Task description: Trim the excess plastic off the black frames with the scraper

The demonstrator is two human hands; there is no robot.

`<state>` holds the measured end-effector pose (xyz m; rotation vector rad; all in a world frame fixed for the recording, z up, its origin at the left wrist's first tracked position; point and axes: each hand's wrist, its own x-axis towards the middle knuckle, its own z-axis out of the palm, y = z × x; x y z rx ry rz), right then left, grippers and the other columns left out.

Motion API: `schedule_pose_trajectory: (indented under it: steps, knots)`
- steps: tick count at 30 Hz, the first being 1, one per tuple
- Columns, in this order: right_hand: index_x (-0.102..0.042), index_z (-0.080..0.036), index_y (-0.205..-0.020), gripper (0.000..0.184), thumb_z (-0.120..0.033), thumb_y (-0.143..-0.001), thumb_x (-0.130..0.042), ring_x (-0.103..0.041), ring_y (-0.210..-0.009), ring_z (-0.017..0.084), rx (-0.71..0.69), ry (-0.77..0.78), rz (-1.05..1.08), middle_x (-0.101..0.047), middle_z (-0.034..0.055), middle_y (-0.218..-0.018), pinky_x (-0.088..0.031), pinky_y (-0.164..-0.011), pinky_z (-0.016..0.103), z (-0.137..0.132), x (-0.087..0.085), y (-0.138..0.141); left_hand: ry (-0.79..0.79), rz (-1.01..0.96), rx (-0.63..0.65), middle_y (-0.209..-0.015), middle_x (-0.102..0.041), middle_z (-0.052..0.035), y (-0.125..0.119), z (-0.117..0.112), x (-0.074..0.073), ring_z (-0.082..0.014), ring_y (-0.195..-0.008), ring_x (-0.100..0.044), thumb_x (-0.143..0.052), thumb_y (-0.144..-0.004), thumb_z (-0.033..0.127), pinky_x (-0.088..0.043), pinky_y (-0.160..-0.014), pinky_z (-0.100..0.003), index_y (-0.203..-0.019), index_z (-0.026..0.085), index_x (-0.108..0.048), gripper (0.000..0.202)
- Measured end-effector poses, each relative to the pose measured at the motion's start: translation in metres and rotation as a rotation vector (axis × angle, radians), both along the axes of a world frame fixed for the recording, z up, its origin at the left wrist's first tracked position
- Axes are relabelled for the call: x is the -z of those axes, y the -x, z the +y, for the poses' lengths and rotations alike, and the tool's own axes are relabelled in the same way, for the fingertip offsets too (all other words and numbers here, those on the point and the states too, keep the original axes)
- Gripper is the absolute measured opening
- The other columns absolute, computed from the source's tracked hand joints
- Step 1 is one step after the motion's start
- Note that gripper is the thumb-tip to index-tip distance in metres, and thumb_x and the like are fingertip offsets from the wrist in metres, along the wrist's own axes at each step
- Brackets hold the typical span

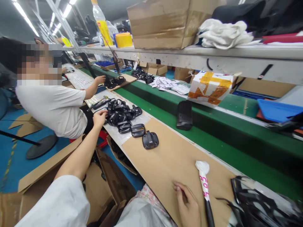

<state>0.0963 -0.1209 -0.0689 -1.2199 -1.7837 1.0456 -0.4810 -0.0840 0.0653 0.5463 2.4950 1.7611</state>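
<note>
My left hand [99, 117] reaches far out to a pile of black plastic frame parts [120, 114], and its fingers pinch a part at the pile's near edge. Loose black frames [138, 130] and a black buckle-like piece [150, 140] lie just in front of the pile, on a brown cardboard sheet [170, 157]. My right hand [188, 205] lies low on the cardboard, closed round the dark handle of a mallet [204, 176]. The mallet's white cloth-wrapped head rests on the sheet.
A green conveyor belt [213, 132] runs past the bench, carrying a black part [184, 115] and a taped white box [209, 87]. More black parts [258, 201] lie at right. A co-worker in a white shirt [52, 107] sits at left. Cardboard boxes stand on the shelf above.
</note>
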Motion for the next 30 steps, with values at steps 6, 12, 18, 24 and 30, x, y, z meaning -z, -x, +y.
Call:
schedule_pose_trajectory:
  steps: [6, 12, 18, 24, 30]
  knots:
    - [-0.083, -0.024, -0.099, 0.033, -0.043, -0.105, -0.057, -0.081, -0.092, 0.028, 0.004, 0.001, 0.055, -0.083, 0.0097, -0.099, -0.066, -0.082, 0.036, -0.004, -0.013, 0.007, -0.066, 0.114, 0.063, -0.081, -0.069, 0.003, -0.046, 0.0, -0.019, -0.0116, -0.077, -0.06, -0.063, -0.087, 0.013, -0.057, -0.089, -0.03, -0.099, 0.014, -0.073, 0.016]
    - [-0.082, -0.022, -0.1, 0.031, -0.039, -0.105, -0.056, -0.079, -0.092, 0.028, -0.001, 0.006, 0.062, -0.082, 0.0109, -0.098, -0.063, -0.083, 0.037, -0.004, -0.021, 0.007, 0.251, 0.51, 0.933, -0.119, -0.077, -0.0097, -0.159, 0.022, -0.022, -0.0273, -0.113, -0.071, -0.066, -0.089, 0.031, -0.055, -0.107, -0.041, -0.107, 0.021, -0.079, 0.025]
    - [-0.081, -0.021, -0.101, 0.032, -0.04, -0.106, -0.056, -0.078, -0.093, 0.027, -0.015, 0.083, 0.086, -0.082, 0.011, -0.099, -0.061, -0.085, 0.036, -0.006, -0.027, 0.005, 0.514, 0.645, 1.389, -0.122, -0.077, -0.0134, -0.222, 0.053, -0.007, -0.0319, -0.117, -0.072, -0.065, -0.084, 0.018, -0.054, -0.107, -0.044, -0.1, 0.023, -0.08, 0.023]
    - [-0.081, -0.019, -0.11, 0.04, -0.052, -0.104, -0.061, -0.077, -0.092, 0.025, -0.027, 0.34, 0.235, -0.082, 0.0104, -0.099, -0.062, -0.085, 0.035, -0.006, -0.04, -0.002, 0.193, 0.106, 1.187, -0.087, -0.078, -0.0105, -0.271, 0.054, -0.014, -0.0279, -0.079, -0.075, -0.065, -0.094, 0.049, -0.062, -0.076, -0.036, -0.103, 0.016, -0.078, 0.036]
    - [-0.081, -0.022, -0.115, 0.033, -0.047, -0.105, -0.062, -0.076, -0.092, 0.021, -0.076, 0.413, 0.217, -0.082, 0.0069, -0.103, -0.06, -0.085, 0.033, -0.008, -0.07, -0.036, -0.017, -0.232, 1.09, -0.097, -0.079, -0.0104, -0.337, 0.04, 0.015, -0.0323, -0.099, -0.075, -0.083, -0.081, 0.054, -0.065, -0.082, -0.042, -0.099, 0.019, -0.078, 0.04]
